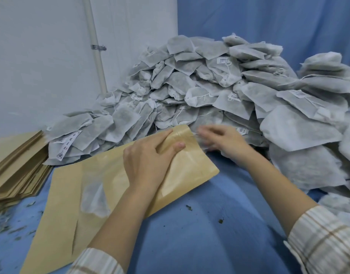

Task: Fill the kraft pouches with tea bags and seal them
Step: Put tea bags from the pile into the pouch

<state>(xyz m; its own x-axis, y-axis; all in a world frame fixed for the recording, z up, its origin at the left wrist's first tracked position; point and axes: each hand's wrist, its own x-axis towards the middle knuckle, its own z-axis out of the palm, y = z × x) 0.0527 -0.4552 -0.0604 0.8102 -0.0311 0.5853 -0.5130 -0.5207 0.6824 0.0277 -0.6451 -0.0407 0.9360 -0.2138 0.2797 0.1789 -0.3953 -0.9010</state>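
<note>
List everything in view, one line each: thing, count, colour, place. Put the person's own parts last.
tea bags: a big heap, too many to count, grey-white, along the back and right of the table
pouch: one, kraft brown with a clear window, centre, under the left hand, mouth toward the heap
flat pouch: one, kraft brown, lower left, partly beneath the first; a tea bag shape shows at its window
pouch stack: one pile, kraft brown, left edge
cloth: one, blue, covering the table
tea crumbs: scattered, dark, on the cloth
pipe: one, white, on the wall behind
left hand: pinches the pouch near its mouth
right hand: blurred, at the pouch mouth by the heap; grip unclear
sleeves: two, pale plaid, bottom edge
</note>
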